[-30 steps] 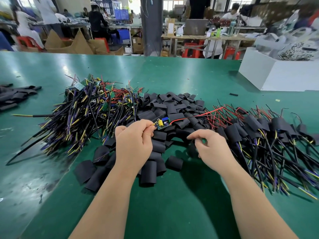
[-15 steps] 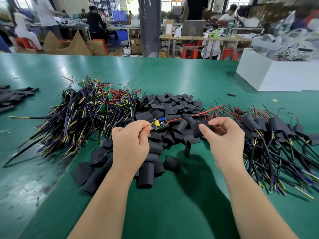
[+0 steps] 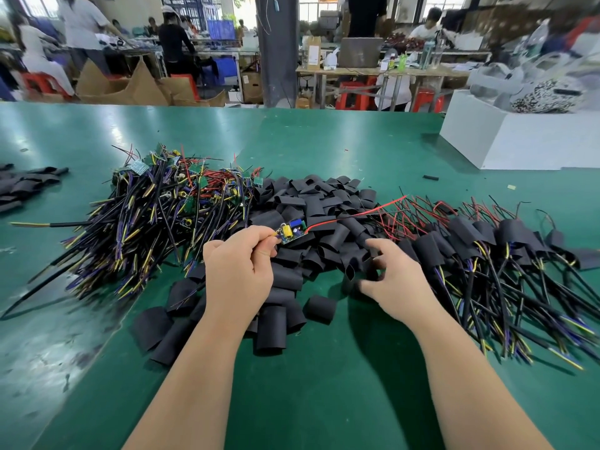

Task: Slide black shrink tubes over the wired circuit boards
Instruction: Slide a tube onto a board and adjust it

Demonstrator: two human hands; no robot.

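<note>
My left hand (image 3: 240,271) pinches the wires of a small green circuit board (image 3: 291,230) with a yellow and a blue part. The board hangs just above the heap of black shrink tubes (image 3: 311,206), and its red wire (image 3: 357,213) runs off to the right. My right hand (image 3: 394,280) is low on the right side of the heap. Its thumb and fingers curl round one black shrink tube (image 3: 357,271); motion blur hides the exact grip. A pile of bare wired boards (image 3: 168,203) lies to the left. Boards with tubes on them (image 3: 487,251) lie to the right.
The green table (image 3: 324,384) reaches to my near edge. A white box (image 3: 519,141) stands at the far right, and a few flat black tubes (image 3: 22,185) lie at the far left. One loose tube (image 3: 431,178) sits near the box. People work at benches behind.
My right hand has dropped from beside the board's red wire down onto the tube heap. My left hand has kept the board in about the same place.
</note>
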